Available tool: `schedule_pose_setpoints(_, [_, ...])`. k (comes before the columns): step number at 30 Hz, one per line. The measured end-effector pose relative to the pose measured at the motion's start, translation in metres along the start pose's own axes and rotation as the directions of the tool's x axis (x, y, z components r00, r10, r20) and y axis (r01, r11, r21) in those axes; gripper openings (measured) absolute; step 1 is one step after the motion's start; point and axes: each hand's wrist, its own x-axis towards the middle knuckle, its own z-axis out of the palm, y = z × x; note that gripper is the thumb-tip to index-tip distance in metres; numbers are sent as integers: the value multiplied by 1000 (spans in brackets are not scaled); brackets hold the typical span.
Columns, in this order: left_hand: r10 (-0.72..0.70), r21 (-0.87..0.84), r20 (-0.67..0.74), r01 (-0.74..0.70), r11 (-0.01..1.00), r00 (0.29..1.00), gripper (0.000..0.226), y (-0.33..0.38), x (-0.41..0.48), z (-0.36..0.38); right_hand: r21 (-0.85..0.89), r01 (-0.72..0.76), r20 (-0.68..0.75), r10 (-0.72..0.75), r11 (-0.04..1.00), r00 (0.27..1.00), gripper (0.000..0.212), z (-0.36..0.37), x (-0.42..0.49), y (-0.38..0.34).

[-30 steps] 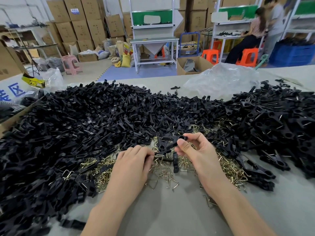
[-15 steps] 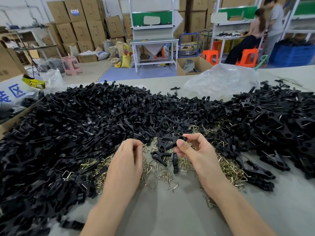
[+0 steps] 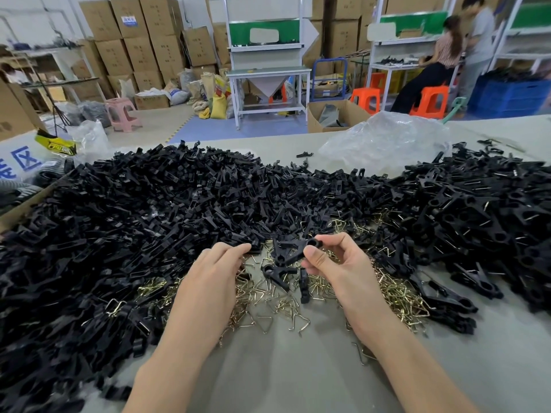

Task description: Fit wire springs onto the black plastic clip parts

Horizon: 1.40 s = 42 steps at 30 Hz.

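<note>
Grey table [image 3: 298,377]: right hand [image 3: 337,266] pinches clip [image 3: 293,248], left hand [image 3: 214,278] touches pile [image 3: 149,222]

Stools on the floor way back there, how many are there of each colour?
Pink stool: 1
Orange stools: 2
Total: 3
An orange shape behind the left orange one may be another stool, but it is too hidden to tell.
</note>
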Motion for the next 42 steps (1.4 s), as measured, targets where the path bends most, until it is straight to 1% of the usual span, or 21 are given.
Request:
schedule_pose_setpoints(1, [-27,-65,-38,24,998,999,30,2,0,-2,-5,0,6,0,1000,1000,23,0,0,0])
schedule_pose_setpoints(3, [-148,-279,-89,118,953,985,25,6,1,-4,-10,-3,13,4,1000,1000,23,0,-1,-1])
schedule_pose_setpoints(5, [-315,-512,-66,239,825,947,21,10,2,-5,-19,-9,20,9,1000,1000,23,0,-1,-1])
schedule_pose_setpoints(7, [-417,-695,38,324,641,908,16,15,5,-5,-26,-16,42,17,1000,999,25,1,-2,-2])
schedule_pose_setpoints(9, [-435,-805,168,378,457,884,9,21,6,-3,-39,-19,76,22,999,997,30,2,-2,-2])
schedule_pose_setpoints(11, [-422,-859,273,417,298,864,8,27,6,-2,-39,-13,102,17,999,995,27,3,-2,-1])
schedule_pose_setpoints(12, [-413,-866,320,440,238,853,14,29,6,-2,-32,-10,110,14,999,994,24,3,-2,0])
schedule_pose_setpoints(13, [-401,-862,360,464,202,843,19,29,5,-2,-27,-7,116,10,1000,993,22,3,-1,0])
schedule_pose_setpoints(14, [-393,-852,389,488,191,833,18,30,5,-1,-22,-6,120,8,1000,993,22,3,-1,0])
schedule_pose_setpoints(16, [-391,-829,422,523,199,818,8,30,5,1,-14,-4,130,6,1000,991,26,4,-2,0])
schedule_pose_setpoints(20, [-396,-808,436,545,224,808,10,33,4,2,-17,5,159,-2,1000,987,43,4,-3,-2])
schedule_pose_setpoints(23, [-390,-799,428,543,257,815,10,34,3,2,-17,9,186,-6,1000,983,42,4,-4,-2])
schedule_pose_setpoints(25, [-398,-804,425,541,248,813,8,35,2,3,-10,10,201,-8,1000,979,38,4,-4,-3])
schedule_pose_setpoints(27, [-386,-820,445,541,188,808,18,39,2,2,-11,12,205,-9,1000,979,35,4,-4,-3])
schedule_pose_setpoints(29, [-334,-834,513,551,23,791,28,42,3,1,4,0,203,-1,1000,979,34,3,-4,-3])
schedule_pose_setpoints(31, [-228,-814,581,561,-152,781,33,47,3,0,68,-27,220,11,997,976,33,1,-4,-3])
schedule_pose_setpoints(32, [-181,-802,595,563,-199,783,36,49,2,0,93,-35,241,11,995,970,34,1,-4,-3])
schedule_pose_setpoints(34, [-138,-798,595,561,-222,792,39,55,1,1,105,-44,308,10,993,951,39,2,-5,-3])
schedule_pose_setpoints(38, [-110,-813,573,546,-201,812,56,63,-1,6,158,-79,441,2,984,897,39,6,-10,-7])
schedule_pose_setpoints(40, [-75,-827,550,531,-183,832,58,62,-2,8,112,-44,461,-12,993,887,37,6,-13,-11])
schedule_pose_setpoints(42, [-56,-842,527,513,-168,848,56,63,-3,9,63,-18,470,-14,998,883,28,8,-15,-13])
